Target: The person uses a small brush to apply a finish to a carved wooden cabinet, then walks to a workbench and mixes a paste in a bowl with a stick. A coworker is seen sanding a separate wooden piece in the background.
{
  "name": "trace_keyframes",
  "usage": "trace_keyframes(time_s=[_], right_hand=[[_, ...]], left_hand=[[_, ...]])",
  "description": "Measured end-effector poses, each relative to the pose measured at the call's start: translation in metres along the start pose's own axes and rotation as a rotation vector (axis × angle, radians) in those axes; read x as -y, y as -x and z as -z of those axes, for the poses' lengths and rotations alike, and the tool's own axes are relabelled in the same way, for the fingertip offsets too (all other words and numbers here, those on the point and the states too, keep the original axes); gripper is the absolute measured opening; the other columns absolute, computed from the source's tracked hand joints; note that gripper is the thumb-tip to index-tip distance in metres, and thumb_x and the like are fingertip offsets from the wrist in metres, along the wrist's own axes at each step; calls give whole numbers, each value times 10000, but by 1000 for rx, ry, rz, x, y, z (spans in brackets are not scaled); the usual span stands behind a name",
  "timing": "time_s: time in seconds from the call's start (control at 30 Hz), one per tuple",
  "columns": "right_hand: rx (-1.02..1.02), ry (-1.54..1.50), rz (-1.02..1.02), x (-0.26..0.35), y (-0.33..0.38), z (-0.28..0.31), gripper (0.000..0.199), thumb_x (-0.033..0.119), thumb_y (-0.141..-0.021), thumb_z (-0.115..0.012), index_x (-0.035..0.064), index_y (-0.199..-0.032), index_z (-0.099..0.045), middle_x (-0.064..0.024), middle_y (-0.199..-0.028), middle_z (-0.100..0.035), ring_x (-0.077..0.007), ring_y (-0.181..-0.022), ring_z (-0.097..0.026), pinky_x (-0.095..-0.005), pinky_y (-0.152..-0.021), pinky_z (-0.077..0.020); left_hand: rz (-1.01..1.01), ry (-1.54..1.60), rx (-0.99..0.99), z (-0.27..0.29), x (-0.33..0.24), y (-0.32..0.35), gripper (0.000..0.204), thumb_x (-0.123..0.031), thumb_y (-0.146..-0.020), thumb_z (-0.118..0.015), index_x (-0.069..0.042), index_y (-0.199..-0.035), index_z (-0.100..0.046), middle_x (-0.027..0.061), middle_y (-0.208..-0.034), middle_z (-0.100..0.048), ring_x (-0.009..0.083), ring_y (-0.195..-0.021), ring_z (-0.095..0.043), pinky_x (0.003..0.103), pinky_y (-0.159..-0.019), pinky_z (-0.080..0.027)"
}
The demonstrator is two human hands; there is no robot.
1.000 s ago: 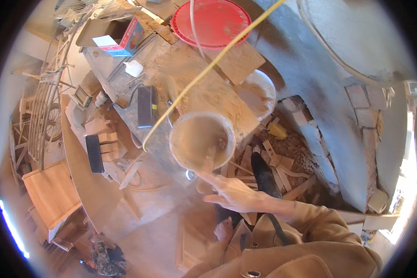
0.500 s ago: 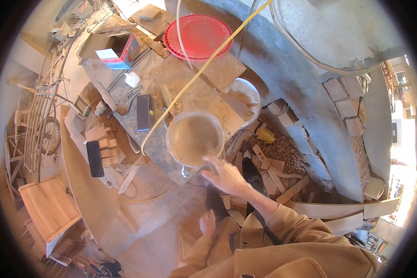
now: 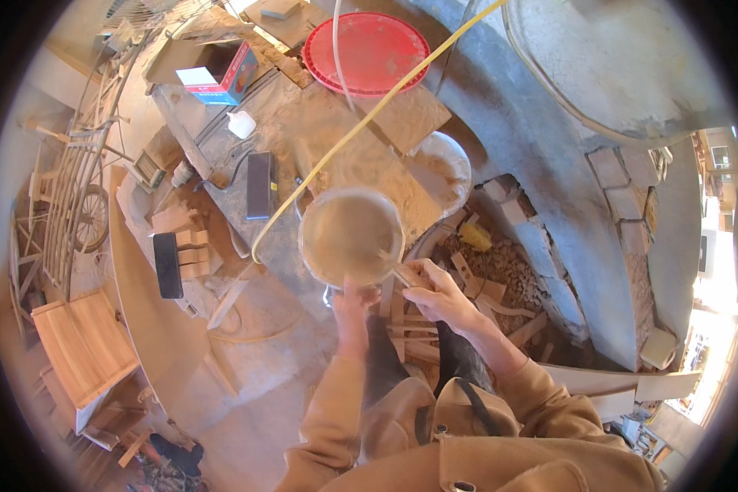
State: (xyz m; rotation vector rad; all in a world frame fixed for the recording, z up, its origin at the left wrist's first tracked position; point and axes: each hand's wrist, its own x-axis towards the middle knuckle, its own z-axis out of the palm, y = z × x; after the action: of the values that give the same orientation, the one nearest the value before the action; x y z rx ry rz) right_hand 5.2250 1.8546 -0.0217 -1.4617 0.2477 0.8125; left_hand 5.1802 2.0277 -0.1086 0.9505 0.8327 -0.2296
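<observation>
A round bucket (image 3: 306, 250) of brownish, cloudy material stands at the near edge of the dusty worktop. My left hand (image 3: 354, 312) is closed on its near rim, with some of the fingers hidden. In my right hand (image 3: 444, 297) is a flat wooden stick (image 3: 405, 274), perhaps the handle of a tool. Its far end dips into the bucket at the right side, and what sits at that end is blurred. Beside the bucket's left, a dark rectangular block (image 3: 259, 185) lies on the worktop.
A yellow hose (image 3: 336, 149) crosses above the worktop. Behind it lies a round red lid (image 3: 367, 53); a whitish tub (image 3: 459, 168) stands at the right. Stones and wood scraps (image 3: 500, 262) fill the gap near my legs. A blue-grey curved wall (image 3: 541, 123) rises at the right.
My left hand has come up from near my lap to the bucket's rim. My right hand, seen before over the rim without a visible stick, now holds the stick to the right.
</observation>
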Motion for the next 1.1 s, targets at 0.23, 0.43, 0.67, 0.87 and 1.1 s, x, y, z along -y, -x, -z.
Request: trace_keyframes(time_s=[0.23,0.43,0.67,0.87,1.1], right_hand=[[48,-162,-106,-20,-9,24,161,198,-967,-548,70,-1062,-569,42,-745,-427,-35,-591,-350,-193,-481,-280],[143,-408,-182,-19,-7,51,373,325,-979,-513,54,-1229,-566,19,-764,-462,-62,-611,-381,-208,-498,-327],[105,-363,-29,-8,10,118,400,324,-1013,-467,32,-1278,-535,31,-685,-453,-47,-530,-368,-216,-447,-279],[-169,-235,-115,-25,-4,187,400,438,-1013,-455,60,-1131,-511,19,-687,-455,-46,-517,-381,-209,-434,-288],[-397,309,-33,-107,-135,263,398,414,-1003,-484,24,-952,-545,-75,-646,-518,-123,-547,-516,-306,-463,-393]], left_hand=[[-41,94,-76,-15,-2,-15,504,-384,-938,-645,-29,-1243,-462,103,-1148,-587,202,-951,-624,334,-758,-534],[-163,-103,-279,-12,9,-27,563,-337,-925,-669,-80,-1335,-380,78,-1303,-524,189,-1103,-576,352,-842,-519],[-271,-83,-232,-9,19,-45,598,-341,-963,-589,-10,-1420,-389,105,-1352,-509,198,-1176,-524,372,-982,-444],[-466,-308,-342,0,33,-61,635,-351,-1001,-483,-7,-1500,-294,158,-1496,-362,258,-1322,-418,398,-1083,-376],[-719,-367,-557,-16,48,-65,732,-528,-970,-441,-92,-1529,-257,114,-1591,-198,311,-1432,-268,478,-1179,-218]])
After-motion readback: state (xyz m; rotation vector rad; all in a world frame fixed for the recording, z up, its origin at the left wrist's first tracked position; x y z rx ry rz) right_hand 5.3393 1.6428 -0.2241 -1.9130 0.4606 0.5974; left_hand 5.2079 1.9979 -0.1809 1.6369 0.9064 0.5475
